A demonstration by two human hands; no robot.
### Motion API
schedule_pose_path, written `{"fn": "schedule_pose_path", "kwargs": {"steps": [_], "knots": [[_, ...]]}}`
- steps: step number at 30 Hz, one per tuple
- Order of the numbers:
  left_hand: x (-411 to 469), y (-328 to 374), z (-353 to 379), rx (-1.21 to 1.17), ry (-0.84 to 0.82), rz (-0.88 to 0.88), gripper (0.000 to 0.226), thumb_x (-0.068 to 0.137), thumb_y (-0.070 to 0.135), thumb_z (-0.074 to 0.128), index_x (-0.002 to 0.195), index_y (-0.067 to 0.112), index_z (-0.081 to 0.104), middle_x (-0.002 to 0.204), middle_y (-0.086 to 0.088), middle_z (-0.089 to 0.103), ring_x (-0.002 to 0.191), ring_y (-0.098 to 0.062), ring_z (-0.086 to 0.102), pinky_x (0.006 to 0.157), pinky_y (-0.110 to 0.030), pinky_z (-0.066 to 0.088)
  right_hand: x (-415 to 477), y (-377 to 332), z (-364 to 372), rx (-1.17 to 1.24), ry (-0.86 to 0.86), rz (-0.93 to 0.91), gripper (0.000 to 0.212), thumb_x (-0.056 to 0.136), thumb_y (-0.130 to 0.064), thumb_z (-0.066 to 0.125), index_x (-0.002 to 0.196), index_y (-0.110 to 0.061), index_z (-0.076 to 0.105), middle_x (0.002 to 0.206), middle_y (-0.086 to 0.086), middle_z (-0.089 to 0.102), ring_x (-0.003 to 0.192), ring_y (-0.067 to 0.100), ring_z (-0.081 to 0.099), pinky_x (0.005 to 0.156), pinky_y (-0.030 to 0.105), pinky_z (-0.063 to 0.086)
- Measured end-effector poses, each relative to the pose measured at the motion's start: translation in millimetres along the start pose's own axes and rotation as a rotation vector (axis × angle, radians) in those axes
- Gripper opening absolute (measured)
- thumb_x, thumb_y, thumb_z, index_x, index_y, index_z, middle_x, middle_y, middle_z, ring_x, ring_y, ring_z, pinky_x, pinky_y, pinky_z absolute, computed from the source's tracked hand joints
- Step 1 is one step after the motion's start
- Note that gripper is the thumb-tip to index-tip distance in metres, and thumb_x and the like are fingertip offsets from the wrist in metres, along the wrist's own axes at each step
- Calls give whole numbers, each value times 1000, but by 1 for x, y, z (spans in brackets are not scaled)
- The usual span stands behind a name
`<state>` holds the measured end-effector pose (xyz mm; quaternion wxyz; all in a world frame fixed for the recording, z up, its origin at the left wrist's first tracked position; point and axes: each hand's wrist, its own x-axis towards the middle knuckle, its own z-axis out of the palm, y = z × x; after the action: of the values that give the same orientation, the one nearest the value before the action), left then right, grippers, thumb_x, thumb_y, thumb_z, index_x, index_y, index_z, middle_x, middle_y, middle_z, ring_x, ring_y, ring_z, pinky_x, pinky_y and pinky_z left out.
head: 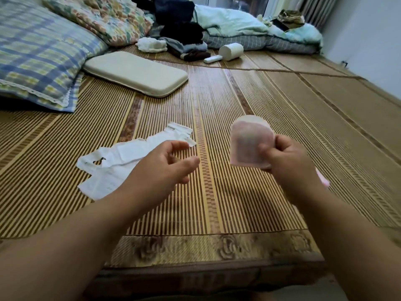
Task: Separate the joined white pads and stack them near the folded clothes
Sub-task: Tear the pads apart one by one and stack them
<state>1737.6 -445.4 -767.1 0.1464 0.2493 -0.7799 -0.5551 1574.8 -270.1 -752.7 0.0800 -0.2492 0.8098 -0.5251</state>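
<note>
Right hand (286, 157): pinches one pad (245, 144), centre right, blurred.
Left hand (165, 166): loose, holding nothing, above white strip (130, 157) on mat (217, 203), centre left.
Step, likely: one pad parted.
Next: carry it to clothes (184, 46), upper centre, well apart, and start the stack.

A bed under a woven bamboo mat (217, 101), striped brown and yellow, spreads beneath and beyond the left hand (165, 164) and right hand (282, 159). Far left of the left hand lie a plaid pillow (39, 51) and 1 flat cream cushion (136, 72). Well ahead, pale green bedding (234, 20) lies below a window (238, 2). A pale wall (368, 40) rises far right of the right hand, beside a ribbed curtain (319, 7). The light is soft and dim.
</note>
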Motion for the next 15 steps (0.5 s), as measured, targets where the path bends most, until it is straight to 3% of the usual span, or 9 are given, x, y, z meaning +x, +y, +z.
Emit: {"fn": "schedule_pose_path", "kwargs": {"steps": [2,5,9,15], "knots": [[0,-8,5,299,9,102,44,73,57,59,114,45,48,86,14,64,77,-2,64,67,-27,52,18,18,-37,-19,136,142,10,89,-23,58,91,-19,67,86,8,69,78,28,68,70,47,59],[-2,-16,11,480,-54,149,44,75,50,66,116,46,49,88,23,59,81,3,60,67,-23,53,37,50,-81,-131,275,332,32,85,-16,63,117,-10,62,100,13,67,82,27,66,68,41,56],[-1,-21,14,514,-78,142,39,75,49,67,112,44,55,90,25,58,81,5,60,67,-20,51,43,72,-102,-167,232,462,31,83,-10,67,114,-8,62,102,16,65,85,29,66,64,41,57],[3,-26,16,547,-81,136,30,76,47,68,105,42,61,88,25,58,81,4,60,64,-17,45,45,88,-98,-332,253,413,27,82,-14,69,109,-14,65,100,13,66,85,29,67,74,50,58]]}}
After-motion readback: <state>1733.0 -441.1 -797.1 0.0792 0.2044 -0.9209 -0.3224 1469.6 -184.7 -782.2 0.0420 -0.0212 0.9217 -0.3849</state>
